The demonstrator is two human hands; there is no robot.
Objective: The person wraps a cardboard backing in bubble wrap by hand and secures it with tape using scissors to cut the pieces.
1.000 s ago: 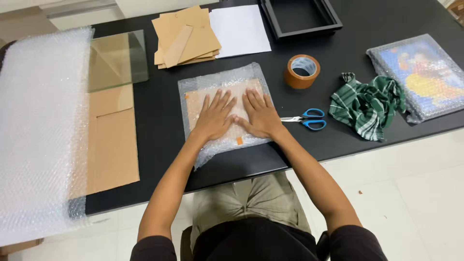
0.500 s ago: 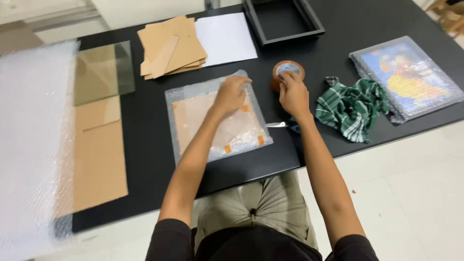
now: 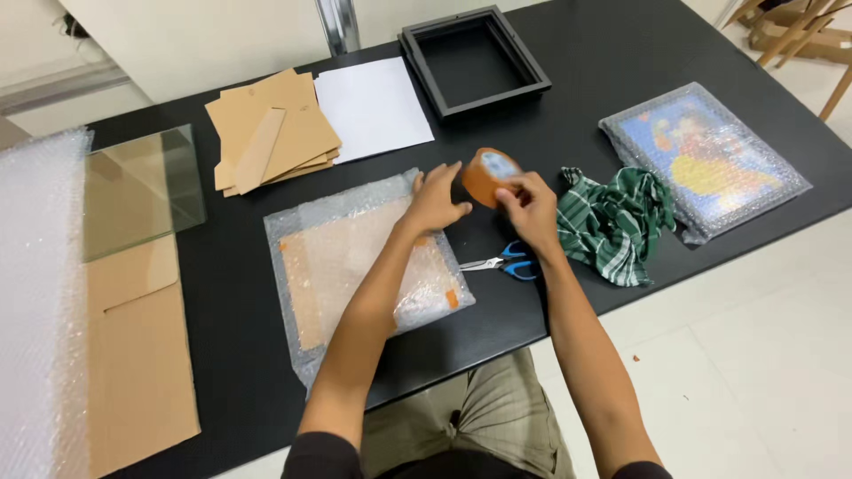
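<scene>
My right hand [image 3: 531, 209] holds a roll of brown packing tape [image 3: 487, 176] lifted off the black table [image 3: 586, 80]. My left hand [image 3: 437, 200] touches the roll's left side with its fingers, above the right edge of a flat brown board wrapped in bubble wrap [image 3: 362, 268]. Blue-handled scissors [image 3: 504, 262] lie on the table just under my right wrist.
A green checked cloth [image 3: 612, 222] lies right of the scissors, and a bubble-wrapped colourful picture [image 3: 703, 158] beyond it. A black frame [image 3: 472, 58], white paper [image 3: 371, 108] and brown card pieces [image 3: 268, 133] sit at the back. A glass pane [image 3: 142, 190], cardboard [image 3: 135, 355] and a bubble-wrap sheet [image 3: 37, 302] lie left.
Both hands left the wrapped board. My right hand reached to the tape roll, picked it up and brought it toward my left hand, which now touches it.
</scene>
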